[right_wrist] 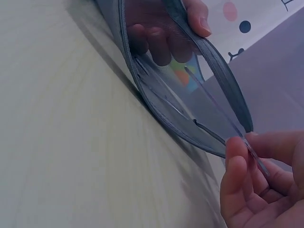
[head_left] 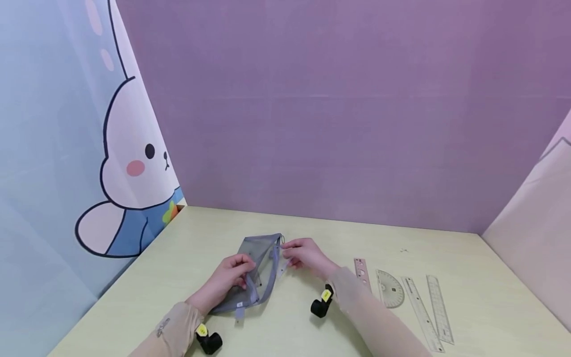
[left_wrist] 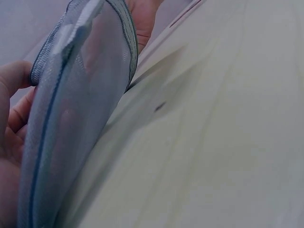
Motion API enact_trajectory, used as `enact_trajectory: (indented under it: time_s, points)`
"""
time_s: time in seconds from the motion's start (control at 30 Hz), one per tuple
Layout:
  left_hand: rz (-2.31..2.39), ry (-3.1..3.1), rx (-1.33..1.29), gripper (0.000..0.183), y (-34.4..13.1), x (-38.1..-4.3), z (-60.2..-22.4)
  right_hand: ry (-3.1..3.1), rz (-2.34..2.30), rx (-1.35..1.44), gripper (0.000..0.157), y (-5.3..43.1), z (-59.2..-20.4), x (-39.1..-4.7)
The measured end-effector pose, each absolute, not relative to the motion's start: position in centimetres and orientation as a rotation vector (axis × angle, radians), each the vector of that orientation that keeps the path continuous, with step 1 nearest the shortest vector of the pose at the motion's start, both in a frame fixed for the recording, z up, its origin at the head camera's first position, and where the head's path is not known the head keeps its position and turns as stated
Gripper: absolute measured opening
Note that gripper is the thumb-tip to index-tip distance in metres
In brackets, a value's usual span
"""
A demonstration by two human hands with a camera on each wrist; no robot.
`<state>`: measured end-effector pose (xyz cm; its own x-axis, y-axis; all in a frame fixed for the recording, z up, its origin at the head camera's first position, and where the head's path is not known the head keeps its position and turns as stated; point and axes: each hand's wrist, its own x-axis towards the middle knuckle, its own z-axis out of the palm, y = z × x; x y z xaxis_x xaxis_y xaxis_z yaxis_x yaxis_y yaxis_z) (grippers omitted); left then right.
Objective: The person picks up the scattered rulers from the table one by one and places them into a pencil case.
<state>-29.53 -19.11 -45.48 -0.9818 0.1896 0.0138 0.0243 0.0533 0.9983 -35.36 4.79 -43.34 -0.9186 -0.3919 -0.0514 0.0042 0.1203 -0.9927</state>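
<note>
A grey mesh zip pouch (head_left: 260,245) gapes open on the table. My left hand (head_left: 228,278) pinches the near side of its mouth between thumb and fingers; in the right wrist view, fingers (right_wrist: 159,45) of that hand show behind the mesh. At the far end of the mouth, my right hand (head_left: 308,255) pinches a clear, thin plastic piece with a pointed corner, like a set square (head_left: 283,267). Seen edge-on in the right wrist view, this set square (right_wrist: 216,107) reaches into the pouch's mouth. A small tag (head_left: 240,313) hangs from the pouch's near end.
Right of my right hand lie a pink ruler (head_left: 362,272), a clear half-round protractor (head_left: 390,289) and two clear rulers, one (head_left: 421,312) slanting toward the other (head_left: 439,308). A purple backdrop (head_left: 330,124) stands behind the table (head_left: 312,223).
</note>
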Motion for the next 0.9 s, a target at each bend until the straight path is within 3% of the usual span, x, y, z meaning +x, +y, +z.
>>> enact_trajectory:
  time_s: [0.4, 0.9]
  points:
    - [2.079, 2.18, 0.234, 0.01, -19.1, -29.7, -45.6, 2.12, -1.853, -0.393, 0.03, 3.3, -43.6, -36.0]
    - [2.084, 2.165, 0.252, 0.008, -19.1, -29.8, -45.7, 2.204, -1.767, -0.46, 0.048, 2.8, -43.5, -36.1]
